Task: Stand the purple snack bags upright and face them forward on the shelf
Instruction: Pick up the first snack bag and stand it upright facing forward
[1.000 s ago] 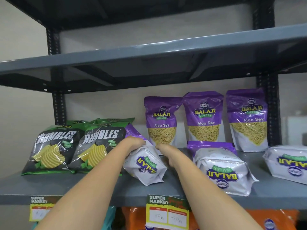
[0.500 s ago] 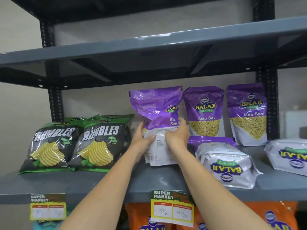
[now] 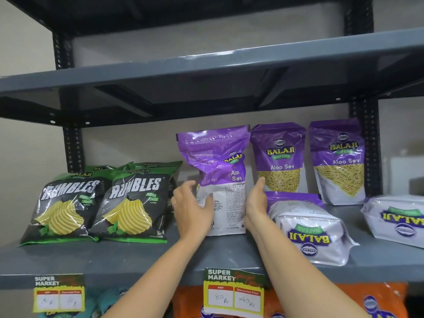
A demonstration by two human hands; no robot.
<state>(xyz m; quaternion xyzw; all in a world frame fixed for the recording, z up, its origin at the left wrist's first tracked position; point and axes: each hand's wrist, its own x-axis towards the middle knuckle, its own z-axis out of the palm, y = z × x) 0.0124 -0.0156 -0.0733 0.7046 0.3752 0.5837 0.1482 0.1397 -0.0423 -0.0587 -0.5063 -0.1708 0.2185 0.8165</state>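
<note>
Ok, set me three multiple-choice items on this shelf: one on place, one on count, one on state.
1. Where does the bag between the hands stand?
A. between the Rumbles bags and the upright Aloo Sev bags
B. on the upper shelf
C. right of the lying bags

2. How many purple bags lie flat?
A. none
B. two
C. four

3. Which way does the held bag face?
A. front squarely forward
B. upside down
C. turned, back panel largely showing

Answers:
1 A: the held Aloo Sev bag stands right of the Rumbles bags and left of an upright bag.
2 B: one lying bag by the right hand, another at the right edge.
3 C: fine print faces out near the left hand.
</note>
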